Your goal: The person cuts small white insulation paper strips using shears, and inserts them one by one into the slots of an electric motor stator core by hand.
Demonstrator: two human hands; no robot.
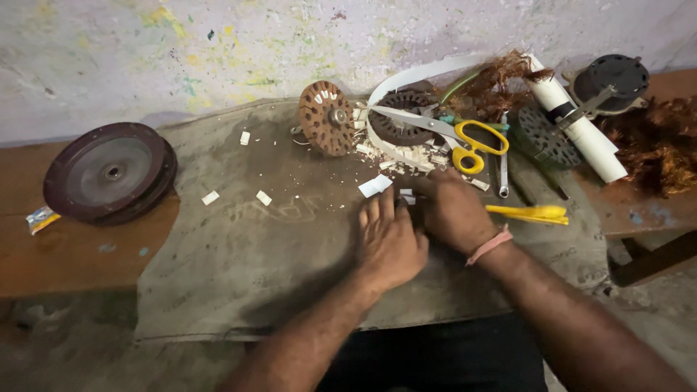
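Observation:
My left hand (388, 239) lies flat, palm down, on a grey mat (239, 247), fingers pointing away from me. Touching its right side, my right hand (450, 210) is curled knuckles-up, a pink band on its wrist. A small white paper piece (406, 195) shows at the right hand's fingertips; whether it is gripped is hidden. A larger white paper slip (375, 186) lies just beyond my left fingers. Yellow-handled scissors (472, 141) rest a little past the right hand.
A brown slotted disc (327, 117), a dark stator ring (403, 116), white paper scraps and copper wire (501, 80) crowd the far side. A white roll (577, 123), wrench (502, 170) and yellow tool (530, 213) lie right. A dark round cover (109, 170) sits left on the bench.

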